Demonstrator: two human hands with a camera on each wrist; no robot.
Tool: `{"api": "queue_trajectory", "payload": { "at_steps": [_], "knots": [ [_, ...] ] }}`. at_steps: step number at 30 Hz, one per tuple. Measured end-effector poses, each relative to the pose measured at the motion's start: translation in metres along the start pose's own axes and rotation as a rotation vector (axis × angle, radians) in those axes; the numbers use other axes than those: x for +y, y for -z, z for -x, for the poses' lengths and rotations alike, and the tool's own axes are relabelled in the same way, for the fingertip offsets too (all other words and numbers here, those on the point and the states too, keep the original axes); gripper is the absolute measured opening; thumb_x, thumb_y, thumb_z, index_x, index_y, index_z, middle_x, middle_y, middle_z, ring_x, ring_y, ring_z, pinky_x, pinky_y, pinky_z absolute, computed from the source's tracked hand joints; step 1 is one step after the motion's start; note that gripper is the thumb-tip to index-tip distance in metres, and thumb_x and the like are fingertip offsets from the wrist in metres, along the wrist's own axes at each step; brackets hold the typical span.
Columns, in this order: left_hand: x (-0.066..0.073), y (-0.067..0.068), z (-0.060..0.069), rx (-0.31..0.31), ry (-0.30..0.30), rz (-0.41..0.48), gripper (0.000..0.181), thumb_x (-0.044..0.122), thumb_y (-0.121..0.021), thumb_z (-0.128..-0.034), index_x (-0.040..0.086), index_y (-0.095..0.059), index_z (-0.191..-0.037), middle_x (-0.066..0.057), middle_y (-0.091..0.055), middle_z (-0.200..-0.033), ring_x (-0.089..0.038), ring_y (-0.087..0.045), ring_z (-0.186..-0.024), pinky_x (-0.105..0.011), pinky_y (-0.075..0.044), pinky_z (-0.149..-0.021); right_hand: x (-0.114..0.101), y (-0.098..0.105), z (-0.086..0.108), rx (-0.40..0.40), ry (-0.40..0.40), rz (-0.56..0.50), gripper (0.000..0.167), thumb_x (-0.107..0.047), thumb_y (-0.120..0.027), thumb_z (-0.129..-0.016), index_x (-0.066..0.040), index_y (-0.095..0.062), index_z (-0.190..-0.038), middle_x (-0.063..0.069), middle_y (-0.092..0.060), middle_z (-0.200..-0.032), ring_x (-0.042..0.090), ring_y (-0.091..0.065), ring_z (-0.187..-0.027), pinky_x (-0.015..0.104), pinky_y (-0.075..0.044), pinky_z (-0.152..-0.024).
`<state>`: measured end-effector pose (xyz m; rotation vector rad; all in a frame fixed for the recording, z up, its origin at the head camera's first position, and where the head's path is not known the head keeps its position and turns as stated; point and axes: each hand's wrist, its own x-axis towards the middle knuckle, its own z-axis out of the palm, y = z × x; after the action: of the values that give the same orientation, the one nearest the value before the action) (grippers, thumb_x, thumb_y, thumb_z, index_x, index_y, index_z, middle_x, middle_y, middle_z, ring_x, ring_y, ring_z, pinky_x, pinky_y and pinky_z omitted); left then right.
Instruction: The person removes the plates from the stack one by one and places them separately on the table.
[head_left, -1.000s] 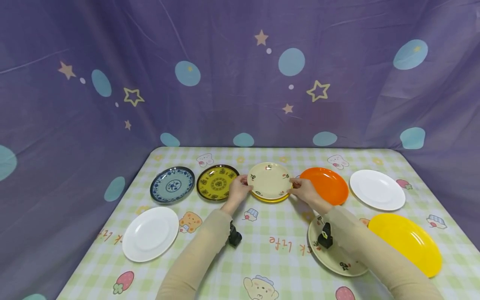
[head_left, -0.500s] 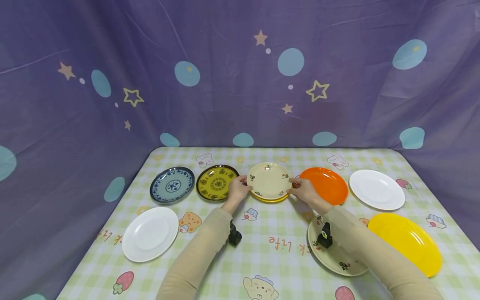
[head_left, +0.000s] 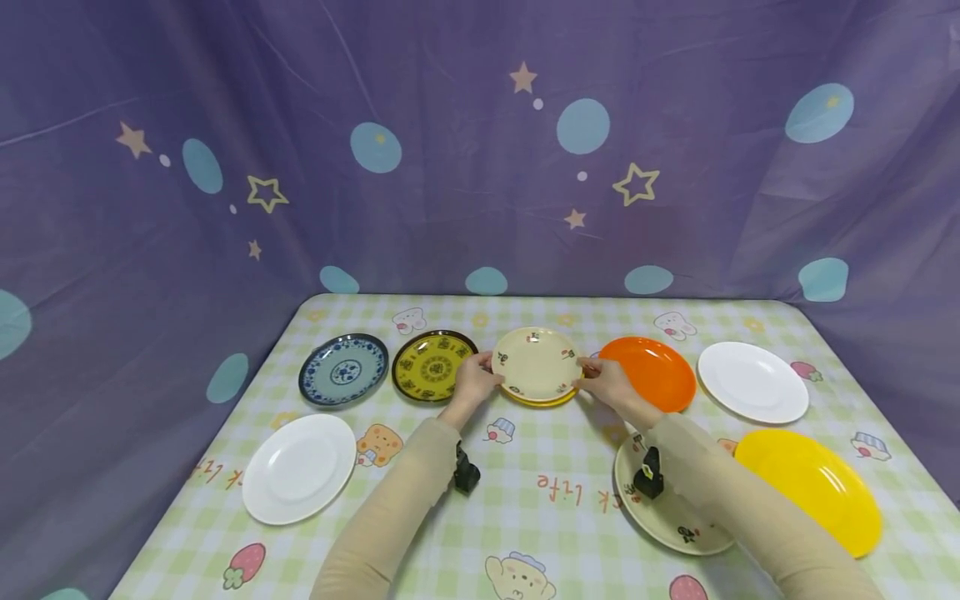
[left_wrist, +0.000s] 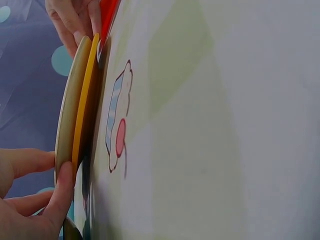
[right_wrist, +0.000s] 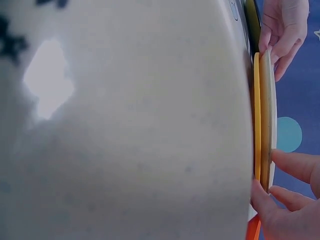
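A small cream plate (head_left: 536, 364) with little flower prints lies over a yellow plate (head_left: 542, 404), whose near rim peeks out below it. My left hand (head_left: 475, 382) pinches the cream plate's left edge, and my right hand (head_left: 606, 383) pinches its right edge. From the left wrist, the cream plate (left_wrist: 71, 110) and yellow plate (left_wrist: 85, 105) appear edge-on, one against the other. The right wrist view shows my thumb and fingers (right_wrist: 295, 165) at the rims. Whether the fingers also grip the yellow plate is hard to tell.
Left of the pair are an olive patterned plate (head_left: 435, 367), a blue floral plate (head_left: 345, 371) and a white plate (head_left: 302, 469). To the right lie an orange plate (head_left: 656, 371), another white plate (head_left: 753, 382) and a large yellow plate (head_left: 813, 492). A larger cream plate (head_left: 660, 521) sits under my right forearm.
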<state>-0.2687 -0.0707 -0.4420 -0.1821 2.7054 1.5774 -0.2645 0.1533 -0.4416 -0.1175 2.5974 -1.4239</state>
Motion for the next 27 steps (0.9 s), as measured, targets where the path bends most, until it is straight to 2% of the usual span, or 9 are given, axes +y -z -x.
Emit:
{"api": "queue_trajectory", "payload": {
  "at_steps": [6,11,16,22,27],
  "knots": [
    [-0.0007,0.0015,0.0015,-0.020,-0.003,-0.041,0.055,-0.005,-0.065,-0.0670,-0.006,-0.050,-0.120,-0.013,-0.057,-0.092,-0.017,-0.054,-0.073,-0.021,-0.052,-0.061,-0.0001,-0.0009,0.0010,0.016,-0.006,0.002,0.048,-0.005,-0.062,-0.079,0.010,-0.046,-0.122,0.023,-0.046,-0.125,0.031,-0.045,-0.115,0.039,-0.042,-0.094],
    [-0.0017,0.0025,0.0029,-0.033,-0.023,-0.013,0.055,-0.006,-0.063,-0.0671,-0.007,-0.049,-0.120,-0.014,-0.057,-0.092,-0.019,-0.056,-0.073,-0.020,-0.053,-0.058,0.0003,-0.0013,0.0014,0.014,0.001,0.006,0.048,-0.004,-0.062,-0.079,0.010,-0.046,-0.121,0.025,-0.047,-0.123,0.032,-0.046,-0.114,0.040,-0.041,-0.094],
    [-0.0025,0.0041,0.0047,-0.042,-0.019,0.036,0.056,-0.007,-0.062,-0.0682,-0.007,-0.046,-0.122,-0.018,-0.056,-0.097,-0.020,-0.059,-0.071,-0.020,-0.053,-0.056,0.0012,-0.0005,-0.0001,0.000,-0.001,-0.001,0.048,-0.004,-0.061,-0.080,0.010,-0.044,-0.123,0.024,-0.045,-0.125,0.031,-0.044,-0.116,0.039,-0.040,-0.095],
    [-0.0048,0.0052,0.0064,-0.070,0.020,0.167,0.057,-0.011,-0.058,-0.0717,-0.007,-0.041,-0.126,-0.021,-0.052,-0.105,-0.022,-0.059,-0.072,-0.021,-0.054,-0.058,0.0014,-0.0011,-0.0001,-0.004,0.002,-0.002,0.049,-0.005,-0.061,-0.081,0.010,-0.043,-0.124,0.025,-0.045,-0.124,0.032,-0.045,-0.115,0.039,-0.042,-0.094],
    [-0.0059,0.0049,0.0074,-0.081,0.048,0.225,0.055,-0.011,-0.053,-0.0756,-0.005,-0.039,-0.128,-0.022,-0.049,-0.111,-0.020,-0.059,-0.069,-0.023,-0.055,-0.058,0.0006,-0.0013,0.0008,-0.004,-0.018,-0.018,0.048,-0.005,-0.060,-0.082,0.009,-0.043,-0.124,0.025,-0.047,-0.123,0.033,-0.045,-0.114,0.040,-0.041,-0.094]
  ]
}}
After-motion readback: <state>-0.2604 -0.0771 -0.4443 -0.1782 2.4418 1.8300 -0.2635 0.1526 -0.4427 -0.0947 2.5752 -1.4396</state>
